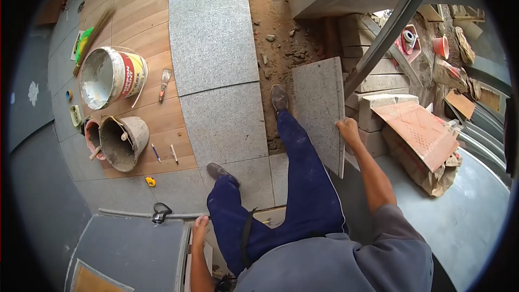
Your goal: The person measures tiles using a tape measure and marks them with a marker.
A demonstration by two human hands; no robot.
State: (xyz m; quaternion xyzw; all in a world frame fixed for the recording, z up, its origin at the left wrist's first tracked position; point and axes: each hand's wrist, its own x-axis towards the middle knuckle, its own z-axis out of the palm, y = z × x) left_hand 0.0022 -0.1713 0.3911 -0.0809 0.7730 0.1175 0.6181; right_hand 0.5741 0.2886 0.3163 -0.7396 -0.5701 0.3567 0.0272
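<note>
My right hand is closed around the upright edge of a large grey speckled tile. The tile stands tilted beside my right leg, next to the stacked blocks. My left hand is low by my left hip, near a pale frame edge; its fingers are too small and turned away to show whether they hold anything. Two laid grey speckled tiles run forward between my feet and the wood-look floor. Bare soil with loose rubble lies along their right side.
On the left stand a paint bucket and a mortar-stained bucket. A scraper, a pencil and a yellow tape measure lie on the floor. To the right are a metal bar, stacked blocks and a pinkish tile.
</note>
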